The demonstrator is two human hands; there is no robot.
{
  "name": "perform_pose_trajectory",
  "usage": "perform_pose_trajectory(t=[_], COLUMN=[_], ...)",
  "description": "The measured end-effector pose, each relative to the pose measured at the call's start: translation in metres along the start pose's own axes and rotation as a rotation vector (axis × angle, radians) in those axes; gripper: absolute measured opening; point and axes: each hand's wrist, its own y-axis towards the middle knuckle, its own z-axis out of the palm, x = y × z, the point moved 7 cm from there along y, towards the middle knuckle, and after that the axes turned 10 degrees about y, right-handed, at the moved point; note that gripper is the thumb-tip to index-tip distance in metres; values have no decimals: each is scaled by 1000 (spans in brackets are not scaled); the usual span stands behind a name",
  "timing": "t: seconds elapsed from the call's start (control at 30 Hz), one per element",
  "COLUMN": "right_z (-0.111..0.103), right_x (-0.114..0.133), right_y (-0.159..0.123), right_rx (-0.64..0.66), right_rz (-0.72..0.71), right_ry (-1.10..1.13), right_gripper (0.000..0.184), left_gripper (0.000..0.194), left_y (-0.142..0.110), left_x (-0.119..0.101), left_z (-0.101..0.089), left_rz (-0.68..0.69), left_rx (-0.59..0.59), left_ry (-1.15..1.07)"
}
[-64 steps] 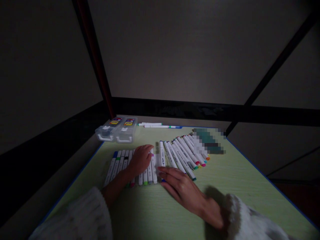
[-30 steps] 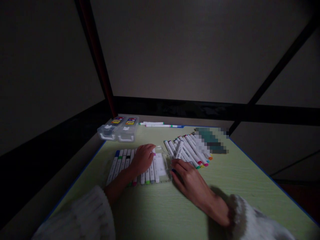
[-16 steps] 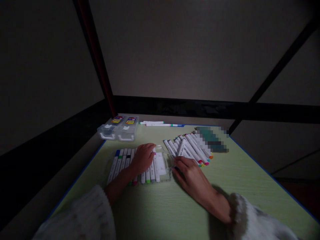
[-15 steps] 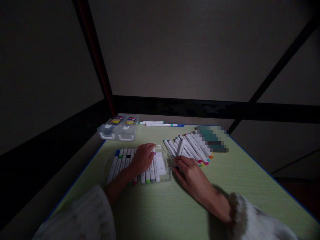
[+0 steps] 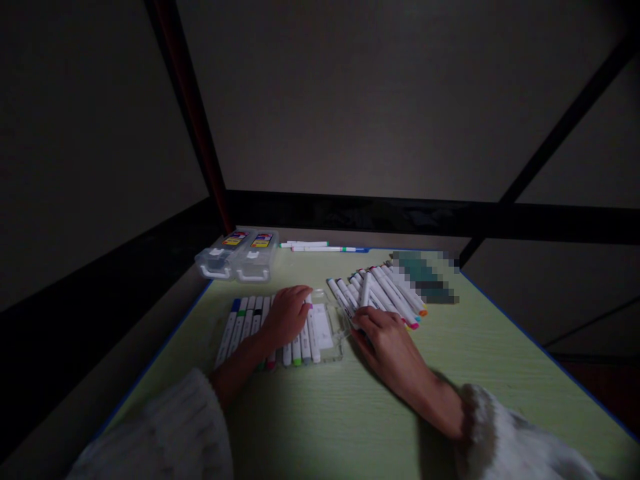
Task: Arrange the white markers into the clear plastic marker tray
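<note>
My left hand (image 5: 286, 316) lies over a row of white markers (image 5: 244, 328) in a shallow clear case (image 5: 334, 357). Its fingers stretch across the upper ends and hide part of the row; its thumb is beside a marker with a purple band (image 5: 313, 335). To the right of the case, my right hand (image 5: 387, 341) has its fingers closed round the lower end of a white marker (image 5: 366, 289), which points up and away. This marker is tilted in front of a pile of white markers (image 5: 393, 293) with coloured ends. A white card (image 5: 323, 327) shows in the case's right part.
Two clear plastic cases with white handles (image 5: 254, 265) stand at the back left. Several slim markers (image 5: 315, 249) lie along the far edge. A pixelated green item (image 5: 425, 277) is at the back right, touching the pile. The pale green table (image 5: 310, 420) has a blue edge.
My right hand has shifted slightly, and the marker in it stands a little more upright. My left hand stays in place over the row.
</note>
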Motion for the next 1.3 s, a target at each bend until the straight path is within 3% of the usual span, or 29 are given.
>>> perform_pose_trajectory(t=[0.53,0.83,1.13,1.3], right_z=[-7,-5,5,8], right_x=[10,29,50,53], right_y=[-2,-7,-14,-15], right_rx=[-25,-12,106,143], right_rz=[-19,-179,-381,-411], right_ry=[-100,2,65,49], right_gripper=[13,18,24,24], left_gripper=[33,33,33,34], left_y=[0,0,0,0], left_x=[-1,-1,-1,-2], left_z=[-1,-1,-1,-1], left_rz=[-1,11,10,9], left_rx=[0,-16,-18,-9], left_ry=[14,19,5,11])
